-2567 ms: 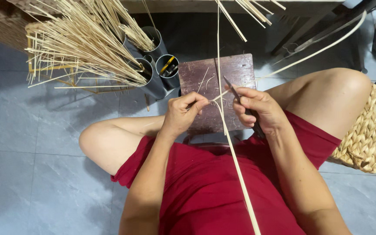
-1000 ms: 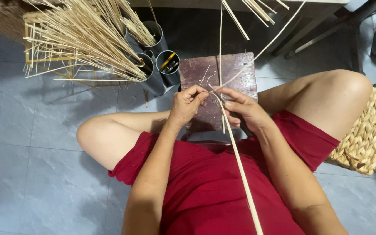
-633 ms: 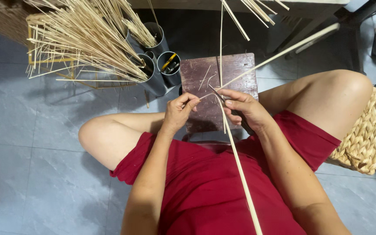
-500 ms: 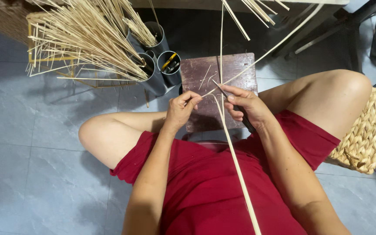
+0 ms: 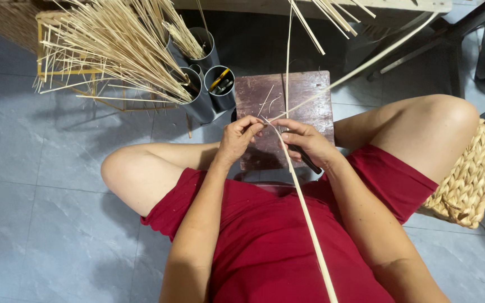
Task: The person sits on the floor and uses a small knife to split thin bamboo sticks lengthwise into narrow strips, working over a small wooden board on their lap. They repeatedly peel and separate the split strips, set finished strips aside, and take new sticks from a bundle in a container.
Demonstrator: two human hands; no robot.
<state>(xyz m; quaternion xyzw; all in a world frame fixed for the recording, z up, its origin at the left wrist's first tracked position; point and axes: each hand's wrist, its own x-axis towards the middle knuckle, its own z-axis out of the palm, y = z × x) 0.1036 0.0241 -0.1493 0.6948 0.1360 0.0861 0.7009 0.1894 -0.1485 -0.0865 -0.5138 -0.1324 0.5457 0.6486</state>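
Note:
I sit cross-legged in red shorts over a dark wooden block (image 5: 310,92). My left hand (image 5: 238,137) pinches the end of a long pale cane strip (image 5: 304,207) that runs back over my lap. My right hand (image 5: 305,141) grips a dark-handled knife (image 5: 305,159) and meets the strip where it splits. One thin split piece (image 5: 360,67) angles up to the right, another rises straight up. Both hands hover above the block, close together.
Several grey cylindrical pots (image 5: 220,87) stand at the upper left of the block, holding tools and a big bundle of thin cane sticks (image 5: 113,45). A woven stool or basket (image 5: 470,174) is under my right knee. The floor is grey tile (image 5: 40,196).
My hands have slid slightly down the strip and closer together. The split piece on the right has swung a little, and thin shavings lie on the block.

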